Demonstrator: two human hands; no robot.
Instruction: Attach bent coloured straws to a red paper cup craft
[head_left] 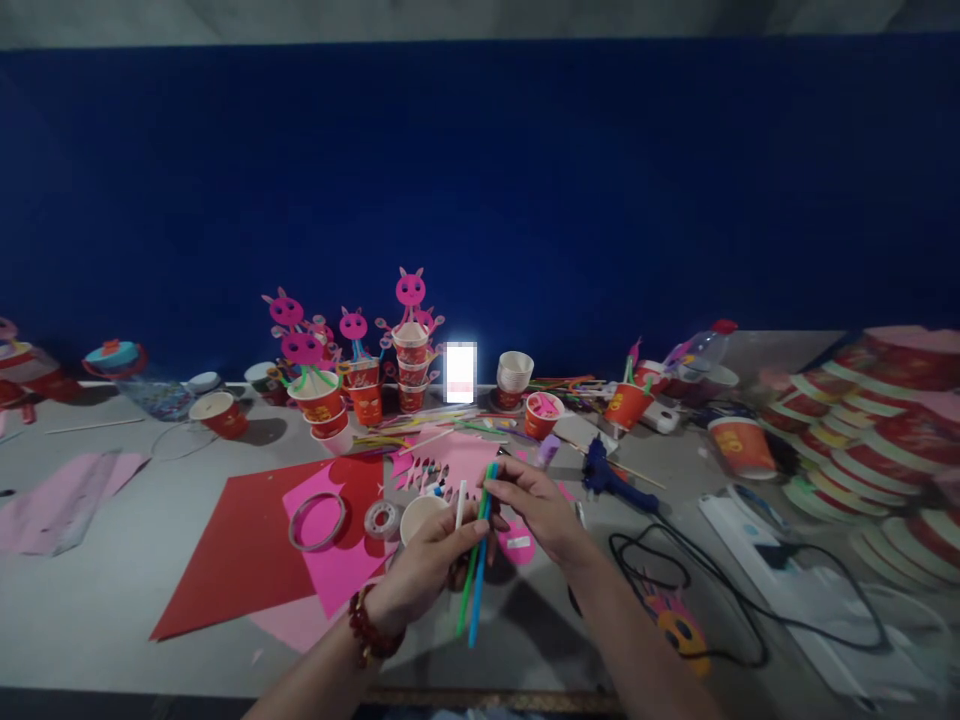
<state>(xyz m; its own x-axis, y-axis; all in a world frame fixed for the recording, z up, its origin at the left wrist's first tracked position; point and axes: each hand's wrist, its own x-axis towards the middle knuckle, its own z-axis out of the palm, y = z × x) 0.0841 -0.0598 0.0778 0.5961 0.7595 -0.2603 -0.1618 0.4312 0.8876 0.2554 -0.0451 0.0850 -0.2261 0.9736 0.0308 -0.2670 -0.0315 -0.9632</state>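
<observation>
Above the front middle of the table, my left hand (431, 560) is closed around a green straw (466, 597) and a blue straw (478, 590), whose lower ends stick out below the fingers. A short white stick (461, 498) rises beside its thumb; whether the hand grips it I cannot tell. My right hand (536, 505) pinches the upper ends of the same two straws between thumb and fingers. Under the hands lie a pink paper disc (519, 543) with a white label and a paper cup (424, 517), partly hidden by my left hand.
Left are red paper (232, 550), a tape roll (382, 520) and a larger ring (316, 522). Behind stand cups with pink rabbit faces (410, 290). A blue glue gun (611, 475), its black cable (705, 555), a power strip (772, 570) and stacked cups (885, 420) occupy the right.
</observation>
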